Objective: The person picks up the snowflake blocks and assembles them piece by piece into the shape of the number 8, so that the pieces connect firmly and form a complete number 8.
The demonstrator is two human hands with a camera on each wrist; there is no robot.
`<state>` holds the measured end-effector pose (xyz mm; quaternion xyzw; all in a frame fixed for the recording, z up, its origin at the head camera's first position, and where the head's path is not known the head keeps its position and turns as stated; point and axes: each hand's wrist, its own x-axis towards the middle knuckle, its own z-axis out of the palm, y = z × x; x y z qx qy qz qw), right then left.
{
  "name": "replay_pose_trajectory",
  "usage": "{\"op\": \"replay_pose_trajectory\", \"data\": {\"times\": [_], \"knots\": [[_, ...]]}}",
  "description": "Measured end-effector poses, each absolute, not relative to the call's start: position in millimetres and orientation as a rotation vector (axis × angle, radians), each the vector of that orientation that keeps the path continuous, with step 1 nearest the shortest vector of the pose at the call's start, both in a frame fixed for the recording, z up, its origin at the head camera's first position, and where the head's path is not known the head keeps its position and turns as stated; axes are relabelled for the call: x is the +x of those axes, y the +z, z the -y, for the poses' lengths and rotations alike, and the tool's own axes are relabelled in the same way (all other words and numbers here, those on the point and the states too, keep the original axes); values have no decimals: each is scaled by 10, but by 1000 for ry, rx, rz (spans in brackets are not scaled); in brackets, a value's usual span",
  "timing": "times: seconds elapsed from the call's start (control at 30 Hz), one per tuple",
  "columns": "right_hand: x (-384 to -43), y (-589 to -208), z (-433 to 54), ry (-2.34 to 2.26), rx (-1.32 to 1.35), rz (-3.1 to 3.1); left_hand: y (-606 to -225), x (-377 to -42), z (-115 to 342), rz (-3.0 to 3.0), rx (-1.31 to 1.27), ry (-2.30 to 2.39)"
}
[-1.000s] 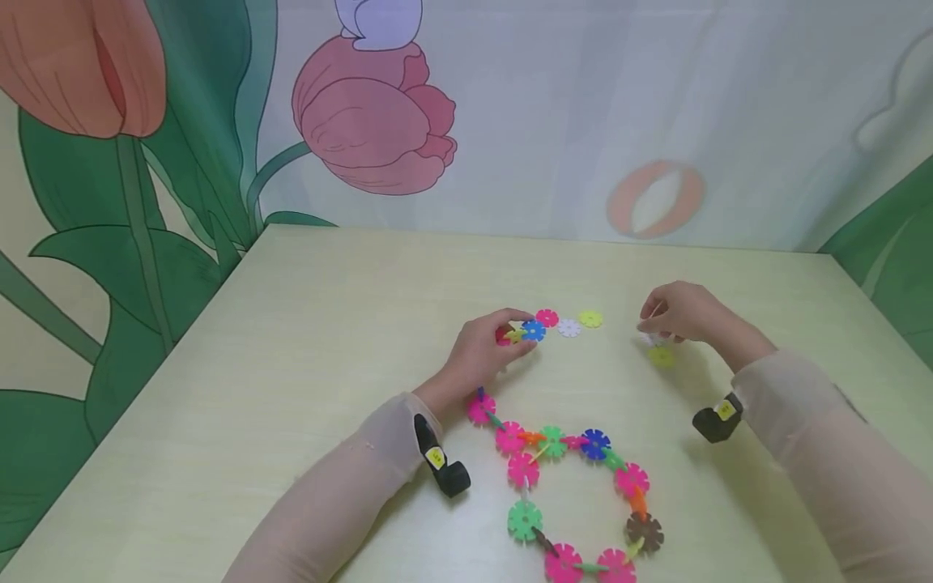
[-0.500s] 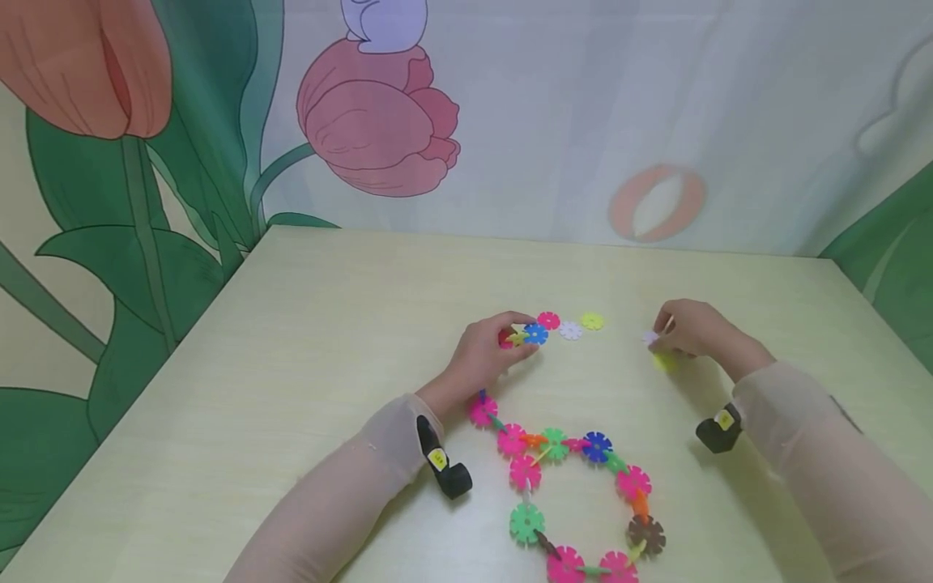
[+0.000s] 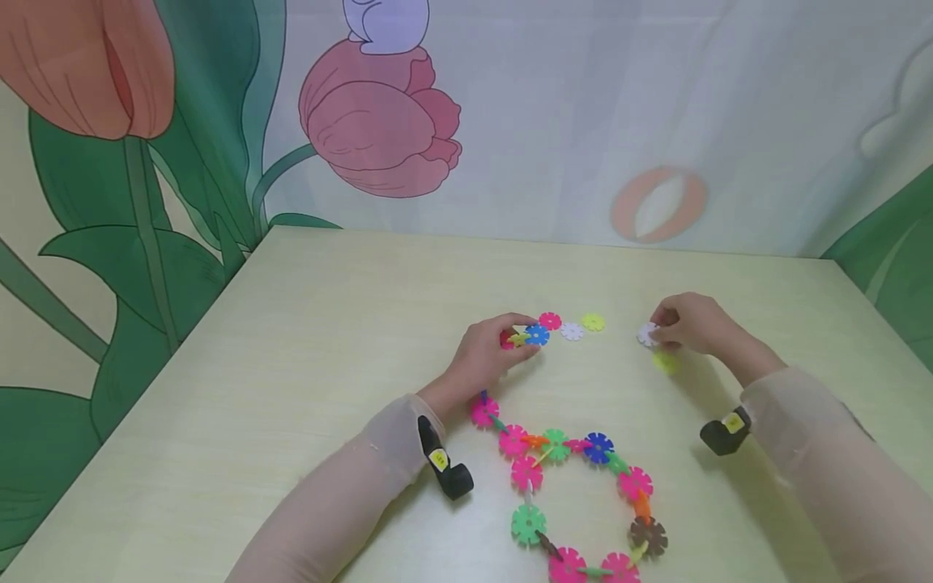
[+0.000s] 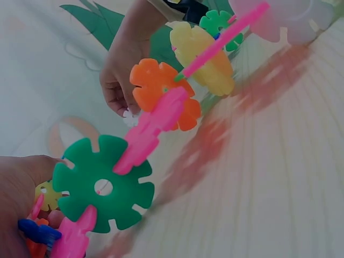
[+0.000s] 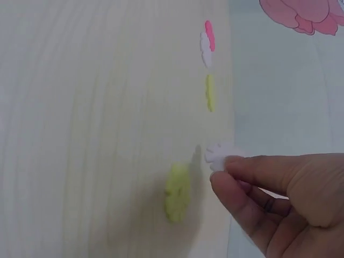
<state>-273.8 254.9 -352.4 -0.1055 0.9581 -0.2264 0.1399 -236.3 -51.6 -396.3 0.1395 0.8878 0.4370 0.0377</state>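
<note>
My left hand [image 3: 477, 352] holds the upper end of a chain of snowflake discs [image 3: 528, 525], with a blue disc [image 3: 537, 334] between thumb and forefinger. In the left wrist view, a green disc [image 4: 126, 191] of the chain is close up, and the left fingers [image 4: 16, 185] partly hide smaller pieces. Further right, my right hand [image 3: 696, 324] pinches a loose white snowflake disc [image 5: 216, 153] between thumb and forefinger. A yellow disc [image 5: 177, 194] lies on the table beneath that hand.
Loose pink [image 3: 550, 321], white [image 3: 572, 331] and yellow [image 3: 594, 322] discs lie between the hands, just beyond the blue one. The chain forms a loop toward the front of the pale table [image 3: 328, 324]. A printed curtain [image 3: 539, 121] hangs behind the far edge.
The right hand dips slightly, then rises a little, and the white disc in it now turns its flat face into view. The left hand stays in place on the chain.
</note>
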Motion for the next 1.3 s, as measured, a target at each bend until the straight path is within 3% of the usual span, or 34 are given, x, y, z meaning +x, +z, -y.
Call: {"op": "replay_pose_trajectory", "data": {"times": [0.73,1.3], "knots": [[-2413,-3364,-1857,-829,-532,-2801,-3949,-2336,523,-2729,481,1366],[-2264,-3381,-1471,-578,-752,-2942,-3964,-2360,522,-2758,509,1355]]}}
